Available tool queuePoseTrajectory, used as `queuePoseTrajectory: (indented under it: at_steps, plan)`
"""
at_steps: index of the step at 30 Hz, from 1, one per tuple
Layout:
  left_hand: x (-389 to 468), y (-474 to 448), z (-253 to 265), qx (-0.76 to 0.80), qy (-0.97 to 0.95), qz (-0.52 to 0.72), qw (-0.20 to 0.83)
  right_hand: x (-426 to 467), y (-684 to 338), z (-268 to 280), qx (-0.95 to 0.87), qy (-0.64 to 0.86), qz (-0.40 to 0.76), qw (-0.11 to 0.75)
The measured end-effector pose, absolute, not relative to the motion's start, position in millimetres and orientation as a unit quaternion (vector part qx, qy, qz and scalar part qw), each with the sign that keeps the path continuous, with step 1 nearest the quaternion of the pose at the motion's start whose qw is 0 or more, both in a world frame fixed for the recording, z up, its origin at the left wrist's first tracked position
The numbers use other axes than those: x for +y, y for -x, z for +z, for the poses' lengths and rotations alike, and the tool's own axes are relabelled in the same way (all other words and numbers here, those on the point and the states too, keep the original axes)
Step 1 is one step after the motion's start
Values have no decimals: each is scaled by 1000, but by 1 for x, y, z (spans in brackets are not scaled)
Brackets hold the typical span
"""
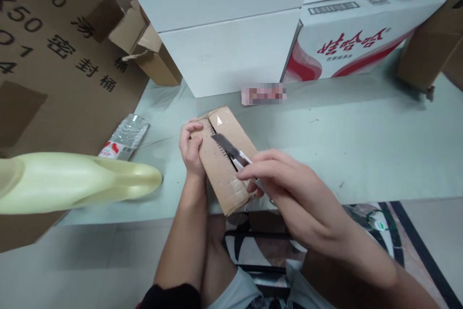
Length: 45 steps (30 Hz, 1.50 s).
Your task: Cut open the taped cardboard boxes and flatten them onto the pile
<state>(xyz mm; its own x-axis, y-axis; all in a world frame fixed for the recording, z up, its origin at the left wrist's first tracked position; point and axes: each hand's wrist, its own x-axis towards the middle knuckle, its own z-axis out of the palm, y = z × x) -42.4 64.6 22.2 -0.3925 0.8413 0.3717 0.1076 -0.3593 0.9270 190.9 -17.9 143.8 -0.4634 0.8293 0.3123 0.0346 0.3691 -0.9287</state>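
A small brown cardboard box (pixel 217 159) lies tilted at the table's near edge, with a dark slit running along its top between the flaps. My left hand (pixel 193 147) grips the box's left end, thumb on top and fingers curled over the edge. In my right hand (pixel 278 179) is a box cutter (pixel 231 150) with a white handle and a wide dark blade. The blade lies over the slit, pointing to the upper left; whether it touches the cardboard I cannot tell. Part of the handle is hidden by my fingers.
Large white boxes (pixel 231 58) and a white carton with red print (pixel 347 44) stand along the back. A pale yellow curved object (pixel 83 181) juts in from the left, near a flattened plastic bottle (pixel 126 135). An open cardboard box (pixel 159 60) stands behind.
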Motion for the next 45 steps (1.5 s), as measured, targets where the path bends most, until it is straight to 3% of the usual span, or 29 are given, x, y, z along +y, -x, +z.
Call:
queuePoseTrajectory:
  at_steps: [5,12,29,35,45]
  plan:
    - [63,42,24,485,-471,679,288,1,-188,122,-554,309,605,481]
    - [61,42,24,497,-482,669,271,21,-176,100,-486,372,559,559]
    - [52,28,21,509,-508,650,245,1,-161,128,-791,404,242,391]
    - [53,25,23,511,-517,641,245,5,-158,115,-809,431,220,334]
    - [52,23,22,500,-510,651,258,8,-159,112,-817,430,201,328]
